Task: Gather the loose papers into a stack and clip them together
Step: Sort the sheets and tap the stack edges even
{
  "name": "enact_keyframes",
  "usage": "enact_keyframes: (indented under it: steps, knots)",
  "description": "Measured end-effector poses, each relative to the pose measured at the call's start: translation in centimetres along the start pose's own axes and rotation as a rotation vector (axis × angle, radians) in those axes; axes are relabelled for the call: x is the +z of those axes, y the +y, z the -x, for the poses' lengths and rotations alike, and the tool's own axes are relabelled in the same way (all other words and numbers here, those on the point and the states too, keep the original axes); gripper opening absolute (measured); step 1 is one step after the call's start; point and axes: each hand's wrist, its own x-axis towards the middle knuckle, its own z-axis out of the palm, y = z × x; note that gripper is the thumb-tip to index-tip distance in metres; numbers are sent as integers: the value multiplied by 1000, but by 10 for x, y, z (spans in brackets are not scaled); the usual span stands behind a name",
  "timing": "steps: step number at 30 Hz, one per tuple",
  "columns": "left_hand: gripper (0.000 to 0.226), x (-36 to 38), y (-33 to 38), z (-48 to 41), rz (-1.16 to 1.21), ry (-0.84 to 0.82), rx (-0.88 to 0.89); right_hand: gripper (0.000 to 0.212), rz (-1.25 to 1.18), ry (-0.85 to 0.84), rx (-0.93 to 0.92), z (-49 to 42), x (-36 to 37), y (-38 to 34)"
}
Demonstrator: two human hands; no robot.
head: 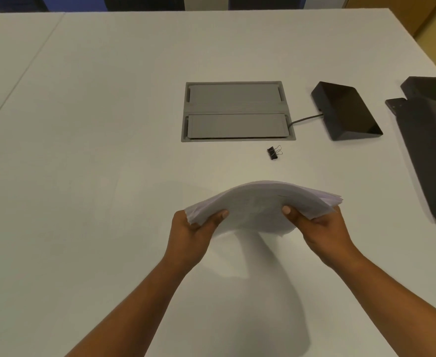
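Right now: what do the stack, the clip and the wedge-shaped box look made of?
Stack: thin white paper, matte; it bows between both hands and its edges fan. Binder clip: black body, likely painted metal, with bare wire handles. Wedge box: dark, probably plastic, with a glossy top that shows reflections.

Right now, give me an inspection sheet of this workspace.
Surface: white table with a closed grey cable hatch.
Job's things: paper stack bowed upward, held off the table; black binder clip lying loose beyond it.
Clutter: black wedge device; dark equipment at the right edge.
Grips: left hand and right hand each hold one end of the stack.
Cables: cord from device to hatch.
Surroundings: dark chairs beyond the table.
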Motion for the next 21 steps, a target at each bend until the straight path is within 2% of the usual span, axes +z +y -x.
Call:
enact_keyframes:
  steps: [6,10,13,18,21]
  knots:
    - [43,-2,-3,1,-36,-45,16,26,-31,48,35,0,-3,9]
    - [40,-1,-10,0,-58,-82,-28,32,1,22,42,0,-3,14]
    - [41,0,-9,1,-56,-76,5,29,-5,53,12,1,-2,8]
    - [43,-1,-16,-3,-59,-67,21,49,54,20,-28,0,0,3]
    - [43,3,-28,-7,-98,-77,-31,42,47,35,7,-4,-1,17]
